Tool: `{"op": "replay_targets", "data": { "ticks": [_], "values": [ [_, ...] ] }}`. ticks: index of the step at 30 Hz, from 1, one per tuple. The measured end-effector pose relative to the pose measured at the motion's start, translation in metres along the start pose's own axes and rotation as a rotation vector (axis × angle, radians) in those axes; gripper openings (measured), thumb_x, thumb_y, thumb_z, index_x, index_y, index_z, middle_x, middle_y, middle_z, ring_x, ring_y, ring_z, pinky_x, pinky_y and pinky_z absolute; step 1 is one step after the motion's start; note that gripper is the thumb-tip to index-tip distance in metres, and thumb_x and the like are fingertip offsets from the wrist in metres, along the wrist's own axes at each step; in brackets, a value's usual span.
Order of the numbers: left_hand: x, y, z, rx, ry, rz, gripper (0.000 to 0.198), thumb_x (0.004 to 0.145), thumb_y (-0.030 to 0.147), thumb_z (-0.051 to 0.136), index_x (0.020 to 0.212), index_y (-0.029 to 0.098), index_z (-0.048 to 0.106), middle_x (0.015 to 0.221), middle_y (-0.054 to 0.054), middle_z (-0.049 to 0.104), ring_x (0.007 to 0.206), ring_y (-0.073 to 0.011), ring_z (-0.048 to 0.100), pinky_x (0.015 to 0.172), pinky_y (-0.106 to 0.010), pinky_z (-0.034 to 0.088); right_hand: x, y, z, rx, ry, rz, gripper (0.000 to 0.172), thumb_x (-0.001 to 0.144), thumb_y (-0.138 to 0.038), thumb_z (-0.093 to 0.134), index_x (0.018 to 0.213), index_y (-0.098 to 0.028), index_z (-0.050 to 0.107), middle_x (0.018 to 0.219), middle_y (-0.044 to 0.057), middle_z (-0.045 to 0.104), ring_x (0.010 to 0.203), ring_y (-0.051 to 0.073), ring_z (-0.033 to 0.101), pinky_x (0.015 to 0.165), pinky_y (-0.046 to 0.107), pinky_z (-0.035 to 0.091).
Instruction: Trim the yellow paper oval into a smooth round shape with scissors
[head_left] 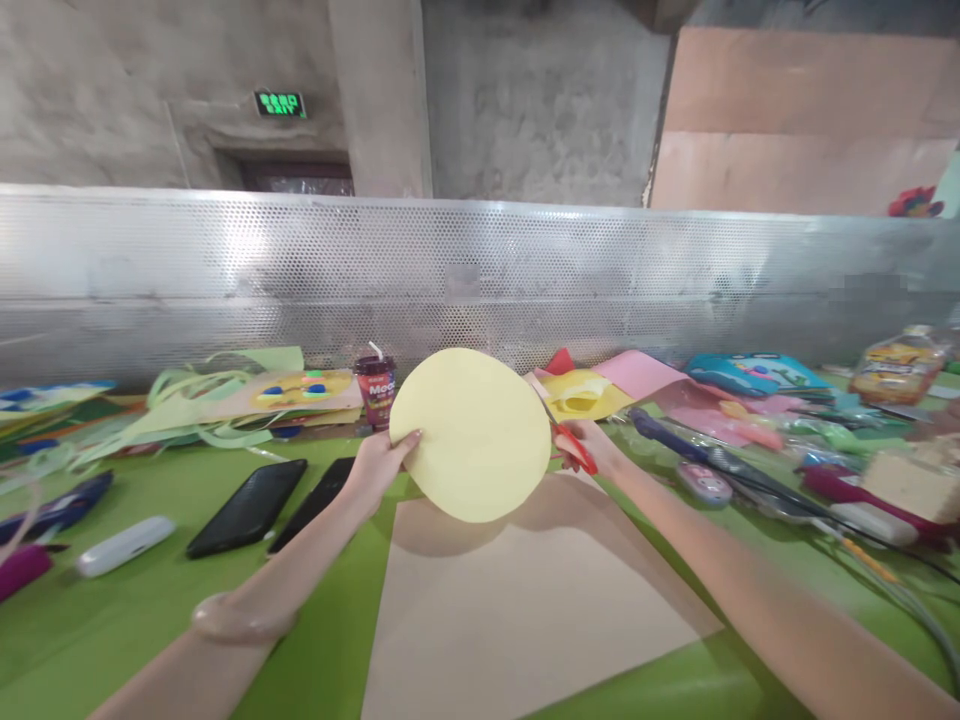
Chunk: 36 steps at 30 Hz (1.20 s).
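**Yellow paper disc (471,435) in your left hand (384,464), red-handled scissors (586,461) in your right hand (594,442)**

Your left thumb and fingers pinch the disc at its left edge, the thumb flat on the face towards you. The disc hangs in the air between your two sets of fingers, tilted up to face you. Your right fingers are curled round the scissors' handles, with the blades by the disc's right edge; you cannot tell from here whether they bite the paper. Below your fingers, a beige sheet (510,610) lies on the green table (322,640). Just beyond your left fingers stands a dark cup (375,392) with a straw; nearer you and left of them lies a black phone (247,507). Beyond your right fingers is a pink sheet (645,373).
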<state>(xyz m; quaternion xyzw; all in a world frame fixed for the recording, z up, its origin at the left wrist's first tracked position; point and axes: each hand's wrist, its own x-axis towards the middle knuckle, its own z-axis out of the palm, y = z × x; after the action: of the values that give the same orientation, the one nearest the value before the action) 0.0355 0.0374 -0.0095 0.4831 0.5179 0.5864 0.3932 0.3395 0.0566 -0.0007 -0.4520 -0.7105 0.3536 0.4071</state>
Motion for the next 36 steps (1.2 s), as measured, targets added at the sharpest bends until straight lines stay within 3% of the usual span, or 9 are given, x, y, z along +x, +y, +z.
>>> {"op": "replay_targets", "data": {
  "ticks": [9, 29, 36],
  "values": [
    [0.0034, -0.0039, -0.0020, 0.001, -0.023, 0.013, 0.023, 0.070, 0.029, 0.064, 0.083, 0.010, 0.064, 0.088, -0.010, 0.068, 0.074, -0.0201, 0.064, 0.064, -0.027, 0.052, -0.0016, -0.0031, 0.0000, 0.021, -0.008, -0.010, 0.013, 0.066, -0.023, 0.050, 0.057, -0.017, 0.043, 0.042, -0.005, 0.047, 0.035, 0.007, 0.046, 0.034, 0.017, 0.034],
    [0.0020, -0.0018, 0.0000, -0.005, 0.003, -0.016, 0.016, 0.073, 0.023, 0.062, 0.083, 0.011, 0.063, 0.087, -0.008, 0.068, 0.073, -0.0178, 0.064, 0.063, -0.025, 0.052, 0.0013, -0.0021, 0.0023, -0.064, 0.029, 0.077, 0.010, 0.066, -0.020, 0.050, 0.058, -0.016, 0.046, 0.043, -0.004, 0.049, 0.035, 0.008, 0.050, 0.031, 0.016, 0.034],
    [0.0039, -0.0032, -0.0020, 0.000, 0.012, 0.004, 0.017, 0.073, 0.024, 0.061, 0.084, 0.011, 0.063, 0.088, -0.008, 0.068, 0.073, -0.0177, 0.064, 0.063, -0.025, 0.052, -0.0002, -0.0043, 0.0025, -0.108, 0.045, 0.079, 0.018, 0.068, -0.022, 0.053, 0.055, -0.017, 0.042, 0.040, -0.005, 0.044, 0.035, 0.009, 0.049, 0.029, 0.015, 0.032]
  ]
}}
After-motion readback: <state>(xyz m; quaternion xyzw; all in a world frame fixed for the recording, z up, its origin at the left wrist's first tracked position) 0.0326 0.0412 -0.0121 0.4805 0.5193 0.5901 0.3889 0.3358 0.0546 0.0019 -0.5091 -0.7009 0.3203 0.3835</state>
